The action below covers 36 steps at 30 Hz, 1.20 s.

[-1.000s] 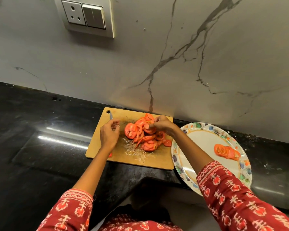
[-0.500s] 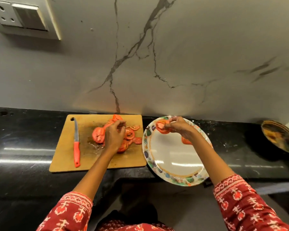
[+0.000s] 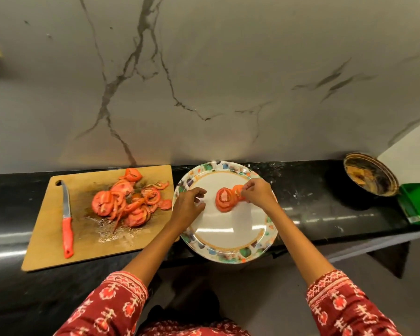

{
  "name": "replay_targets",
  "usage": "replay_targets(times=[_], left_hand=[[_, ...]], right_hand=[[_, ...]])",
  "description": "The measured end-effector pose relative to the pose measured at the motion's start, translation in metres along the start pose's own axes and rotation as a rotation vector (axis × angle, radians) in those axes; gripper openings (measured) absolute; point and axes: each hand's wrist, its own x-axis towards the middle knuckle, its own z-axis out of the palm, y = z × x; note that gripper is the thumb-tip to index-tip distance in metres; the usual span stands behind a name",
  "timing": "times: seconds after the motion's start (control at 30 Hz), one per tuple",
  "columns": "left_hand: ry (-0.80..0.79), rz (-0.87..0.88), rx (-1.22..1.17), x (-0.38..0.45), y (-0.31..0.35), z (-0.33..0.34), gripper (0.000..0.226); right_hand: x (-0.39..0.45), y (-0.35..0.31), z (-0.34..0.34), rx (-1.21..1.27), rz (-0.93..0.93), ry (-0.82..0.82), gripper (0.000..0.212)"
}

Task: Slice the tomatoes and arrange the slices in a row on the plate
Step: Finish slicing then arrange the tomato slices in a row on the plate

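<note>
Arranging step: the right hand (image 3: 257,194) pinches a red tomato slice (image 3: 238,191) on the round floral-rimmed plate (image 3: 228,253), the left hand (image 3: 188,206) hovers loosely curled and empty beside it; next, probably more slices.

The tomato slices (image 3: 121,202) are orange-red with paler flesh, on a tan wooden cutting board (image 3: 46,241) stained dark where juice has pooled. The knife (image 3: 66,217) has a bright red handle and a grey blade. The plate (image 3: 228,248) is white in the middle, ringed by a thin orange band and a rim of green, blue and brown patches. The desk (image 3: 313,209) is glossy black. The wall (image 3: 228,81) is grey marble with dark veins. The sleeves (image 3: 112,309) are deep red with white and orange motifs. A green tray (image 3: 417,202) sits far right.
</note>
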Motion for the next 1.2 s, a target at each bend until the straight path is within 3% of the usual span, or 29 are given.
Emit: replay_targets(times=[0.1,0.23,0.33,0.43,0.63,0.77,0.87,1.07,1.2], left_hand=[[-0.046,-0.007,0.042,0.007,0.008,0.010,0.052],[-0.095,-0.019,0.074,0.012,0.013,0.022,0.065],[-0.076,0.009,0.071,0.013,0.015,0.030,0.063],[-0.024,0.010,0.059,0.012,0.017,0.031,0.057],[0.023,-0.035,0.027,0.010,0.017,0.034,0.049],[0.027,-0.058,0.023,0.009,0.014,0.035,0.048],[0.034,-0.067,0.025,0.007,0.010,0.035,0.046],[0.053,0.006,0.083,0.003,0.006,0.040,0.045],[-0.021,0.080,0.194,0.006,0.006,0.043,0.053]], right_hand=[[0.006,0.005,-0.010,-0.014,-0.115,-0.003,0.013],[0.005,0.001,-0.001,-0.064,-0.288,-0.179,0.037],[0.007,0.000,0.014,-0.248,-0.397,-0.247,0.063],[0.010,-0.002,0.021,-0.342,-0.426,-0.287,0.072],[0.017,0.000,0.022,-0.299,-0.459,-0.301,0.064],[0.017,0.006,0.014,-0.055,-0.482,-0.256,0.029],[0.014,0.010,0.004,0.077,-0.438,-0.305,0.017],[0.012,0.025,-0.024,0.430,-0.247,-0.451,0.023],[0.017,0.028,-0.047,0.430,-0.209,-0.401,0.022]])
